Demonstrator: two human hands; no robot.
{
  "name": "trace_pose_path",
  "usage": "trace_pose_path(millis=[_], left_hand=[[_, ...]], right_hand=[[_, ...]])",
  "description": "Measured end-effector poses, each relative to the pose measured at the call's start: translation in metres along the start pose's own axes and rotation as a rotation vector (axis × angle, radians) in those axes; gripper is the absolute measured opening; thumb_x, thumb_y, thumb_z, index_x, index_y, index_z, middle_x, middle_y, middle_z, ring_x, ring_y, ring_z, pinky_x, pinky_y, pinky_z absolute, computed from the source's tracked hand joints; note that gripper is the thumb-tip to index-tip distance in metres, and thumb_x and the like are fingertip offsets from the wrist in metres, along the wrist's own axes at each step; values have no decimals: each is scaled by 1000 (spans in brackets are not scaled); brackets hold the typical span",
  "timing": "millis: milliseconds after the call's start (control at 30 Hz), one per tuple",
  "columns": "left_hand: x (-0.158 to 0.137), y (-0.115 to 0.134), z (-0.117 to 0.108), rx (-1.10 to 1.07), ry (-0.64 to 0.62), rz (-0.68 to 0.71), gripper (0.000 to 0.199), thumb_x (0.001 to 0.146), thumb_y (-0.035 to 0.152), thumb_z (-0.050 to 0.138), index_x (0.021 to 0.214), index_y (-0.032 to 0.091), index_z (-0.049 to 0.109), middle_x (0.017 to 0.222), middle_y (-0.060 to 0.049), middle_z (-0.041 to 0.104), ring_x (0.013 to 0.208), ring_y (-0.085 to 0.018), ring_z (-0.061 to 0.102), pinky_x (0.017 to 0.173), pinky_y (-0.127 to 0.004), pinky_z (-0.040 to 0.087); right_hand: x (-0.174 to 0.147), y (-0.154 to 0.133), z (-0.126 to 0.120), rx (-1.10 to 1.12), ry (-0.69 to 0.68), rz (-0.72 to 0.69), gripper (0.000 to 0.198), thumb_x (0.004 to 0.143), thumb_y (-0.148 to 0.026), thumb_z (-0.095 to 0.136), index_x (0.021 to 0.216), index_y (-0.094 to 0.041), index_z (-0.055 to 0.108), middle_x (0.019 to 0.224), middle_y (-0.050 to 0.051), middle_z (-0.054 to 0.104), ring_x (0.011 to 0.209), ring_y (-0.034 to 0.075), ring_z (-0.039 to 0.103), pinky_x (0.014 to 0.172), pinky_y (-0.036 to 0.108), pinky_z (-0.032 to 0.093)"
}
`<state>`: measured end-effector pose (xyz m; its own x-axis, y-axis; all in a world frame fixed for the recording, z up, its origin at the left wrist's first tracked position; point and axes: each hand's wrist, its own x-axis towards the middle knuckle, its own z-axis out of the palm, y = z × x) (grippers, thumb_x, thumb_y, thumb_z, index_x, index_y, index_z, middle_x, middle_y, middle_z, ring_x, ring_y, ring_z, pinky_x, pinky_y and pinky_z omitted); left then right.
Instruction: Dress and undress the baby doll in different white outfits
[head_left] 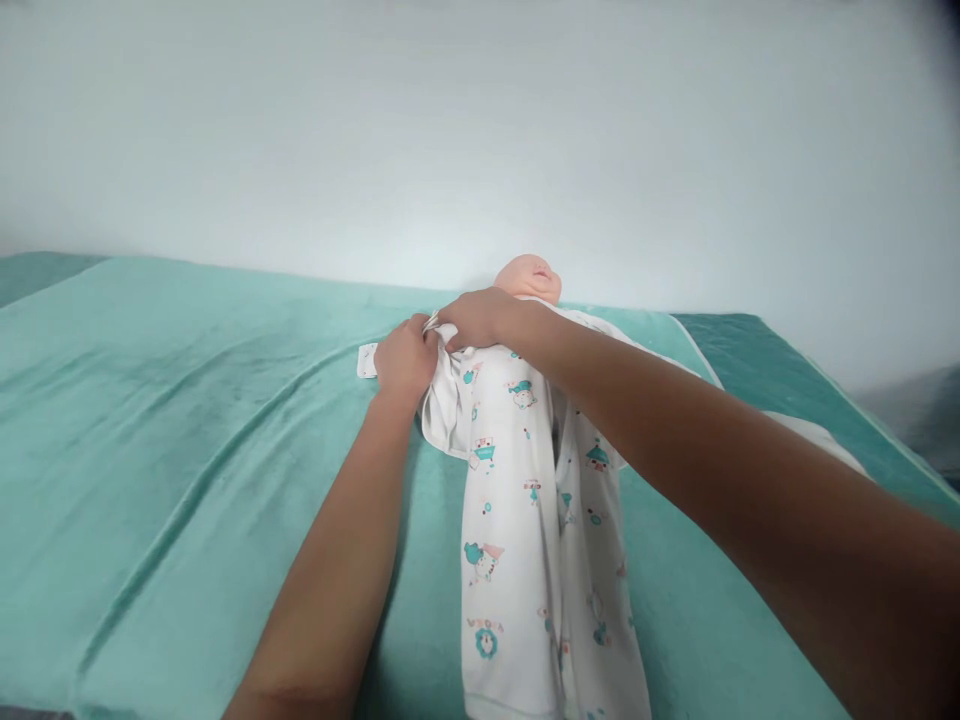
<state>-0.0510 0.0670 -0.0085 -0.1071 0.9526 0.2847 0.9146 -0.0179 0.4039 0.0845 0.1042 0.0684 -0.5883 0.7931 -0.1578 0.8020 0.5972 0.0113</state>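
Note:
A baby doll [531, 275] lies on its back, head toward the wall. White printed baby clothes [517, 480] cover its body and legs. At the doll's left-side sleeve in view, my left hand [407, 358] is closed on the white fabric, and a cuff end [366, 361] sticks out beyond it. My right hand [471, 318] reaches across the doll's chest and pinches the same sleeve close to the left fingers. Bunched cloth hangs below both hands. The doll's arm inside the sleeve is hidden, and my right forearm covers part of the chest.
A green blanket [225, 450] with a few long creases lies beneath the doll. Behind it rises a plain pale wall [375, 140]. Some white cloth [814, 437] shows at the right, partly behind my right forearm. A darker green strip [742, 350] borders the blanket there.

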Motion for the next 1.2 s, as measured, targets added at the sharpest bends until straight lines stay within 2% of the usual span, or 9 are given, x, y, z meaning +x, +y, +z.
trace_pose_path(millis=[100,233,367,533,700,833,967,1067,1200], left_hand=[[-3,0,-4,-31,4,-30,37,93,30,34,120,29,60,116,-8,70,107,-30,64,81,-38,45],[-8,-5,-6,-59,13,-80,37,92,28,35,119,29,61,117,-7,70,109,-29,63,79,-36,44],[-14,-10,-7,-81,-5,-106,36,88,21,39,113,29,63,113,-6,71,104,-27,65,72,-32,42],[-17,-15,-10,-62,-71,-127,34,84,15,43,106,28,65,106,-6,72,97,-25,65,66,-30,39],[-18,-19,-12,-43,-74,-84,30,83,14,44,101,27,64,104,-6,71,98,-26,64,64,-31,37],[-19,-18,-13,-41,-79,-93,29,85,17,45,107,29,60,103,-4,71,93,-26,65,64,-31,39],[-19,-12,-11,77,29,38,42,83,11,45,121,26,53,116,-8,65,106,-28,59,77,-37,44],[-17,-6,-6,192,103,173,40,84,15,48,123,24,51,119,-10,62,116,-31,52,92,-44,41],[-13,0,2,204,53,264,41,87,23,52,128,23,47,123,-10,59,114,-31,51,93,-45,42]], right_hand=[[-10,7,-6,48,9,12,45,83,-31,66,128,-30,62,115,7,70,95,26,65,77,34,43],[-27,19,-15,26,35,33,29,86,-32,62,115,-27,68,108,6,70,89,24,63,75,34,41],[-40,29,-20,-56,62,61,28,86,-34,59,113,-31,67,106,4,69,89,24,63,75,35,40],[-45,28,-23,-56,75,90,27,85,-36,61,109,-29,68,100,5,68,91,25,61,75,35,38],[-50,27,-25,-21,104,80,27,85,-36,61,109,-27,68,98,5,67,90,24,60,75,35,38],[-54,28,-27,-8,134,72,25,87,-34,58,109,-25,67,100,6,66,89,23,60,74,34,38],[-51,21,-22,21,136,28,25,89,-34,56,110,-25,66,102,6,67,87,22,61,71,32,38],[-42,12,-14,25,114,5,27,89,-33,54,113,-26,65,104,7,68,86,22,62,67,31,38],[-26,5,-3,0,92,-20,34,89,-31,55,121,-27,63,108,7,69,91,25,63,68,32,40]])
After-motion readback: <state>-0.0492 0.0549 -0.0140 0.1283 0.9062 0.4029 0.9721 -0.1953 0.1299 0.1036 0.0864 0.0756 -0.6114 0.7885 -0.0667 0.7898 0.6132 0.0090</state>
